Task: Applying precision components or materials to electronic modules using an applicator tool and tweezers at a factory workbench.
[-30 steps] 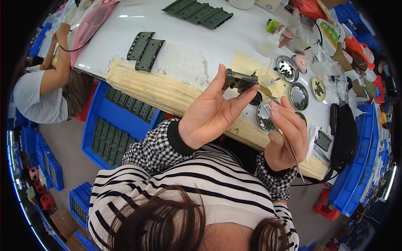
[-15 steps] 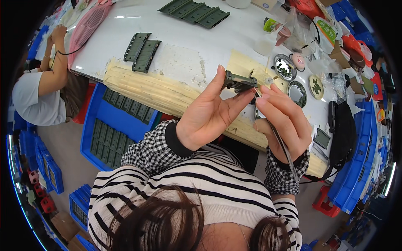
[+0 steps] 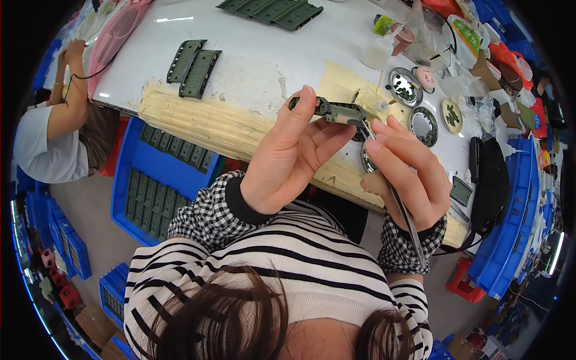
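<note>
My left hand (image 3: 277,157) grips a dark green plastic part (image 3: 343,114) with small black pieces along its edge, held up over the table's near edge between thumb and fingers. In my right hand (image 3: 414,174) is a pair of slim metal tweezers (image 3: 405,214), its shaft running back past the palm toward my wrist. The tweezers' tip is at the right end of the green part; whether it pinches anything is too small to tell. Two similar green parts (image 3: 200,73) lie on the table to the left, and a row of joined ones (image 3: 270,13) lies farther back.
Round metal dishes (image 3: 423,126) with small dark pieces and a cream dish (image 3: 452,115) stand to the right. A blue bin (image 3: 122,180) with green parts sits below the table's left side. A black bag (image 3: 491,186) hangs at right. Another person (image 3: 51,141) sits at far left.
My left hand has shifted a little left, and the green part has turned so more of its length shows. The tweezers remain at the part's right end.
</note>
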Available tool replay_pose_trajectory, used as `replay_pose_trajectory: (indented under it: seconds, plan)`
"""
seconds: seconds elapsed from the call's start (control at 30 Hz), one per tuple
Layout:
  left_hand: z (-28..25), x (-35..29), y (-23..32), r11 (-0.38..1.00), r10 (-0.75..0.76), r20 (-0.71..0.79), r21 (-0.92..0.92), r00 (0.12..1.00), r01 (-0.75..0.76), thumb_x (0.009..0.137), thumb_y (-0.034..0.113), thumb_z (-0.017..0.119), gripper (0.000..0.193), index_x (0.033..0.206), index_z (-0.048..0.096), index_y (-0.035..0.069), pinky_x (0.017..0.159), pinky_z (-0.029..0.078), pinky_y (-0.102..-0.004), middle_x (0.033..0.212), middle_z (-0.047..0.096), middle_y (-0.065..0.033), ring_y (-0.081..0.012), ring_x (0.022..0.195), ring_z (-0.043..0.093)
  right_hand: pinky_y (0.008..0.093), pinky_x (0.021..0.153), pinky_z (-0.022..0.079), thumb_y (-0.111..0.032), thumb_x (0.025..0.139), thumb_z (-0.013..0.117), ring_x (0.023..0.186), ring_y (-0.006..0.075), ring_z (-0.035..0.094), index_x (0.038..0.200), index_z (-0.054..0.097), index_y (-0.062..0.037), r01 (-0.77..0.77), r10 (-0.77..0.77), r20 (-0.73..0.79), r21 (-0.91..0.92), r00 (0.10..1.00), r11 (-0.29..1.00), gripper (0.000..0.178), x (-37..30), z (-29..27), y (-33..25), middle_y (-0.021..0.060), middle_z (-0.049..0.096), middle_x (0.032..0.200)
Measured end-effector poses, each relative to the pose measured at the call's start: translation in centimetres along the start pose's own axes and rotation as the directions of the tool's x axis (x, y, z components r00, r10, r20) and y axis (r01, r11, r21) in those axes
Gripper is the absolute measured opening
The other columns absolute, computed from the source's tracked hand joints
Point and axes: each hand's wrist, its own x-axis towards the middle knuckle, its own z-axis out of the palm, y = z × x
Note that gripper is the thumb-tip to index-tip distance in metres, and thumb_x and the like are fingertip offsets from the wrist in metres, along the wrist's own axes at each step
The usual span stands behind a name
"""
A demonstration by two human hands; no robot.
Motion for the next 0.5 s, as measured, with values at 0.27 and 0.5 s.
replay_pose_trajectory:
  seconds: [0.27, 0.5]
  plan:
    - [-0.02, -0.09, -0.04, 1.0, 0.007, 0.009, 0.011, 1.0, -0.007, 0.1, 0.039, 0.047, 0.03, 0.117, 0.049, 0.015, 0.096, 0.051, -0.0304, 0.117, 0.057, -0.0134, -0.0202, 0.109, 0.059, 0.044, 0.088, 0.055, -0.006, 0.075, 0.066, 0.097, 0.0309, 0.066, 0.1, 0.069, 0.0023, 0.003, -0.003, 0.014, 0.006, 1.0, 1.0, 0.026, -0.24, 0.15, 0.05, 0.0138, 0.064, 0.099]
    - [-0.14, -0.14, -0.1, 1.0, -0.015, 0.028, -0.024, 0.999, 0.016, 0.1, 0.038, 0.047, 0.029, 0.116, 0.05, 0.013, 0.096, 0.051, -0.0301, 0.118, 0.054, -0.0128, -0.0201, 0.11, 0.056, 0.044, 0.088, 0.055, -0.004, 0.075, 0.066, 0.096, 0.0315, 0.066, 0.099, 0.069, 0.0045, 0.021, -0.021, 0.011, -0.034, 1.0, 0.999, 0.026, -0.22, 0.47, -0.17, 0.0144, 0.063, 0.097]
